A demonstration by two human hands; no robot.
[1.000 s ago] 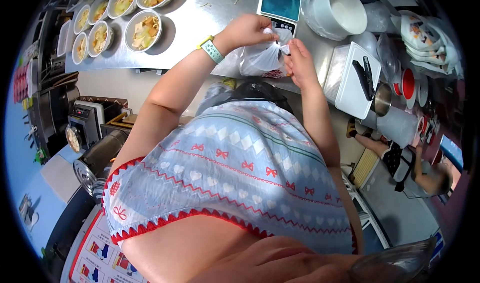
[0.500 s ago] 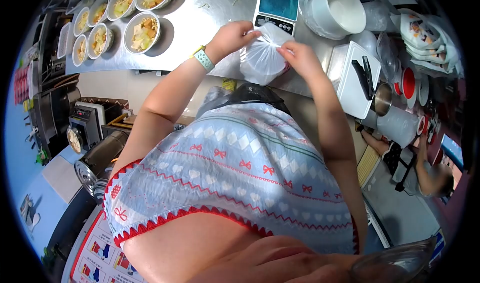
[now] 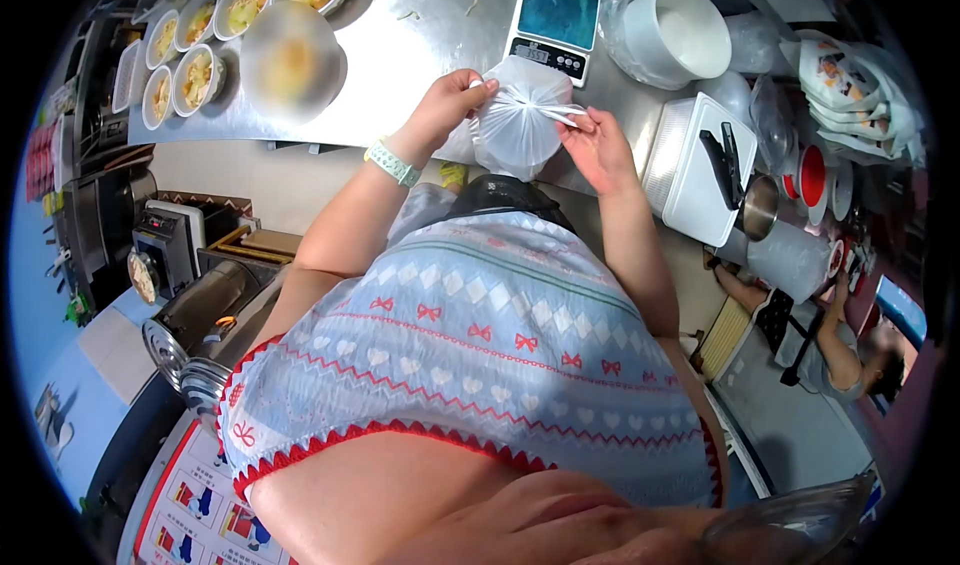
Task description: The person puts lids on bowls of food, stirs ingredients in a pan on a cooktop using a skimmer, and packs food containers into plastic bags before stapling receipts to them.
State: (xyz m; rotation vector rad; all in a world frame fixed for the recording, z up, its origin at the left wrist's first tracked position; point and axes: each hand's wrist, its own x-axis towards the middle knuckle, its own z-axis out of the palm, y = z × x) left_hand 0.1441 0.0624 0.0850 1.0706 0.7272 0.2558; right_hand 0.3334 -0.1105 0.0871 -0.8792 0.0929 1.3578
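A white translucent plastic bag [image 3: 518, 130] sits at the front edge of the steel counter, gathered at its top, with a round shape inside that I cannot make out clearly. My left hand [image 3: 452, 103] pinches one end of the bag on its left side. On the right, my right hand [image 3: 598, 150] grips the other twisted end between thumb and fingers. Just behind the bag stands a digital scale [image 3: 553, 27] with a blue-green top and a lit display.
Several bowls of food [image 3: 200, 80] stand on the counter [image 3: 420, 35] at left. To the right are a white tub [image 3: 680, 33], a lidded container [image 3: 705, 170] with black-handled tools [image 3: 728, 160], and stacked bags [image 3: 850, 90]. A person [image 3: 835, 350] is farther right.
My hands have drawn the bag's ends apart and moved slightly toward me. The bag's top now looks cinched tighter, and the scale's display is more visible.
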